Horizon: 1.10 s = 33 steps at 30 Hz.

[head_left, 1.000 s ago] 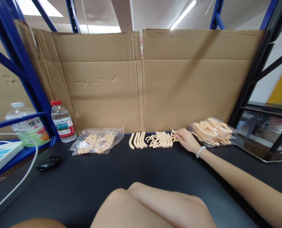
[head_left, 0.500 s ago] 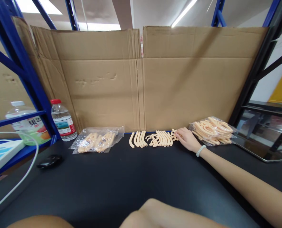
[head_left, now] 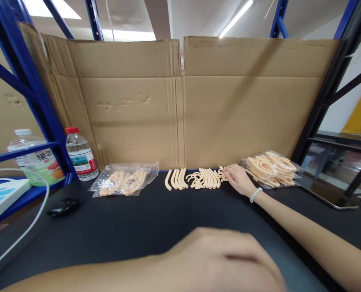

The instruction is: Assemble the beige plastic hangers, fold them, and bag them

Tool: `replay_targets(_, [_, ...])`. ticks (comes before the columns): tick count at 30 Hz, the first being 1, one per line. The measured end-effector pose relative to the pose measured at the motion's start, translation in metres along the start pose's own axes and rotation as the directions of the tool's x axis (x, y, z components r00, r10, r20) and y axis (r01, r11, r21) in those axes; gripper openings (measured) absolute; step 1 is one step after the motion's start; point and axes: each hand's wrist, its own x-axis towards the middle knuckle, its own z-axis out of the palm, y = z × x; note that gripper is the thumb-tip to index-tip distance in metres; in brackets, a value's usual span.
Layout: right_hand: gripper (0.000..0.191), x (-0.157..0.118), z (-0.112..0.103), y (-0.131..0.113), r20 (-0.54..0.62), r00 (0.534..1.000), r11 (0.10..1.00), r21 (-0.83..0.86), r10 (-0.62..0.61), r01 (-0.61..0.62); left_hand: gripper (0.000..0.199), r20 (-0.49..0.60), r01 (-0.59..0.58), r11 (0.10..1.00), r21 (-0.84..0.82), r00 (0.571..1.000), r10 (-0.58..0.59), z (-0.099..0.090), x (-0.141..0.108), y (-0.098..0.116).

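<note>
My right hand (head_left: pixel 239 178), with a pale bead bracelet at the wrist, is at the back of the black table. Its bent fingers are together over small cream-coloured cut-out pieces (head_left: pixel 221 173); what they pinch is hidden. Left of it, slim curved cream pieces (head_left: pixel 210 178) lie in a close row, with curly ones (head_left: pixel 195 177) at their left end. Farther left is a second row of curved pieces (head_left: pixel 176 179). My left hand (head_left: pixel 223 259) crosses the near foreground, blurred, its fingers bent down and partly cut off by the frame's bottom edge.
A clear bag of cream pieces (head_left: pixel 271 168) lies right of my right hand, beside a dark flat tablet-like thing (head_left: pixel 326 192). Another bag (head_left: pixel 124 180), a red-capped bottle (head_left: pixel 80 156) and a black mouse (head_left: pixel 63 207) are at left. A cardboard wall (head_left: pixel 131 113) closes the back.
My left hand has risen from the bottom edge into the foreground, with its forearm now showing from the lower left. My right hand stays at the small pieces, almost unmoved.
</note>
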Motion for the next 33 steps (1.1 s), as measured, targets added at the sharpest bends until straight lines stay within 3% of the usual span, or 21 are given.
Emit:
replay_targets(3, [0.027,0.003,0.0,-0.015,-0.006,0.999,0.999,0.024,-0.033,0.033,0.032,-0.238,0.25,0.938,0.238,0.952,-0.193,-0.013,-0.024,-0.042])
replay_targets(6, [0.025,0.008,0.002,-0.039,0.026,0.994,0.993,0.054,-0.105,0.103,0.027,-0.479,0.56,0.688,0.462,0.81,-0.338,-0.023,-0.059,-0.103])
replay_targets(8, [0.023,0.011,0.004,-0.056,0.06,0.985,0.985,0.073,-0.162,0.157,0.028,-0.556,0.641,0.602,0.477,0.75,-0.359,-0.028,-0.08,-0.135])
replay_targets(10, [0.023,0.012,0.006,-0.069,0.101,0.97,0.972,0.095,-0.223,0.214,0.032,-0.575,0.67,0.555,0.493,0.729,-0.37,-0.032,-0.093,-0.153])
replay_targets(14, [0.029,0.01,0.01,-0.077,0.188,0.938,0.954,0.128,-0.291,0.27,0.032,-0.555,0.677,0.518,0.523,0.732,-0.397,-0.034,-0.097,-0.159])
replay_targets(20, [0.04,0.01,0.019,-0.066,0.266,0.944,0.98,0.102,-0.193,0.172,0.029,-0.537,0.672,0.504,0.543,0.739,-0.407,-0.032,-0.091,-0.153])
replay_targets(33, [0.021,0.019,0.028,-0.065,0.175,0.946,0.958,0.148,-0.272,0.248,0.021,-0.531,0.63,0.58,0.517,0.767,-0.36,-0.032,-0.089,-0.151])
